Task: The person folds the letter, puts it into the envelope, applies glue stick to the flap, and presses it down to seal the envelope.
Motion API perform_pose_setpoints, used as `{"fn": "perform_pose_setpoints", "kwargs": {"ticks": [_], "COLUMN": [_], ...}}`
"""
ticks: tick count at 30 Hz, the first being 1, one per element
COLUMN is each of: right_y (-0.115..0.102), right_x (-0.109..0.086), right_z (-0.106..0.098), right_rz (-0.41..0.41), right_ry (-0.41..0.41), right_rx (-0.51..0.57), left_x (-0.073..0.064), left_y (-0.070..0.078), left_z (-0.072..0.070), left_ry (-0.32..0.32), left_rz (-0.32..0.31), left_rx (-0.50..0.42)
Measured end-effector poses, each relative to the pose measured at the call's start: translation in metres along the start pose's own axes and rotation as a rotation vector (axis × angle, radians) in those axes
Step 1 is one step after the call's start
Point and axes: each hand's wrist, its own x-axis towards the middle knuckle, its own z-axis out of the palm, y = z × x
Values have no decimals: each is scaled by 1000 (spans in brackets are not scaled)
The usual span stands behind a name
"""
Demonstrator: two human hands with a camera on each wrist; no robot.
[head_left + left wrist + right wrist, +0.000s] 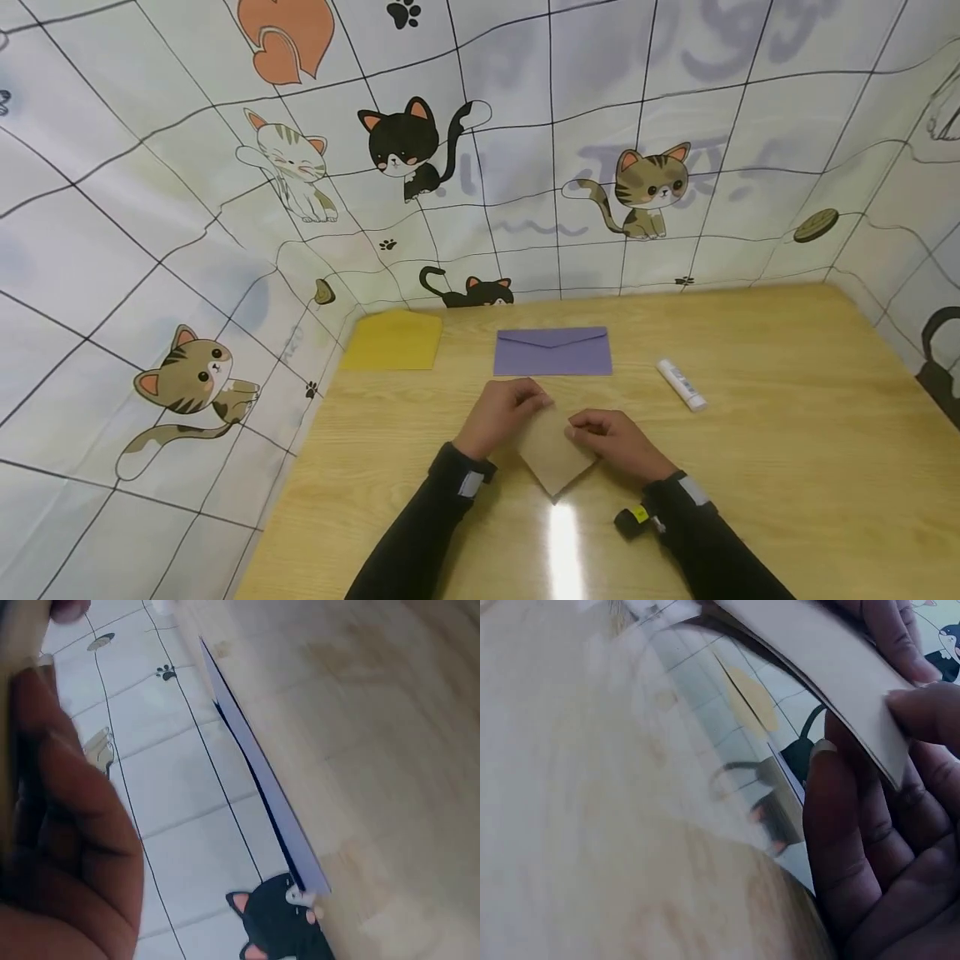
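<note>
A folded sheet of brown kraft paper (553,458) is held above the table's near middle, one corner pointing toward me. My left hand (502,417) pinches its upper left edge between thumb and fingers. At the right edge, my right hand (622,446) grips it the same way. In the right wrist view, the paper (817,656) shows layered edges, with the right thumb on top and curled fingers (836,825) beneath. The left wrist view shows curled fingers of the left hand (90,817); the paper there is mostly cut off. A purple envelope (553,354) lies just beyond both hands.
A yellow envelope (393,342) lies at the table's back left corner. Right of the purple envelope is a white glue stick (681,385). A cat-patterned cloth (525,150) rises behind and beside the wooden table (787,467).
</note>
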Motion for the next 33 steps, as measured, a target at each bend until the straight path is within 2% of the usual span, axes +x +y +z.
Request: {"fn": "perform_pose_setpoints", "kwargs": {"ticks": [1, 3, 5, 7, 8, 10, 12, 15, 18, 21, 23, 28, 31, 33], "right_y": [0, 0, 1, 2, 2, 2, 1, 2, 3, 5, 5, 3, 4, 4], "right_x": [0, 1, 0, -1, -1, -1, -2, -4, -5, -5, -5, -4, -2, -1], "right_z": [0, 0, 0, 0, 1, 1, 1, -1, -5, -1, -1, -5, -6, -5], "right_rz": [-1, 6, 21, 32, 37, 45, 44, 38, 20, 8, 20, 56, 65, 68], "right_ry": [6, 11, 37, 49, 48, 36, 23, 21, 17, 0, 7, 34, 32, 20], "right_rx": [-1, 11, 45, 73, 83, 81, 61, 29, 33, 39, 41, 50, 61, 68], "left_x": [2, 3, 1, -3, -6, -12, -14, -12, -8, -17, -22, -38, -54, -67], "left_y": [-5, -22, -47, -75, -88, -112, -127, -140, -141, -141, -137, -124, -117, -115], "left_z": [-4, -15, -29, -43, -49, -60, -69, -77, -81, -83, -84, -88, -90, -91], "left_ry": [6, 70, 146, 193, 194, 152, 88, 6, -48, -74, -57, 51, 116, 133], "left_rz": [-20, -108, -240, -408, -493, -613, -677, -688, -680, -656, -613, -545, -549, -581], "left_rx": [42, 189, 368, 500, 543, 570, 555, 545, 551, 565, 563, 507, 475, 492]}}
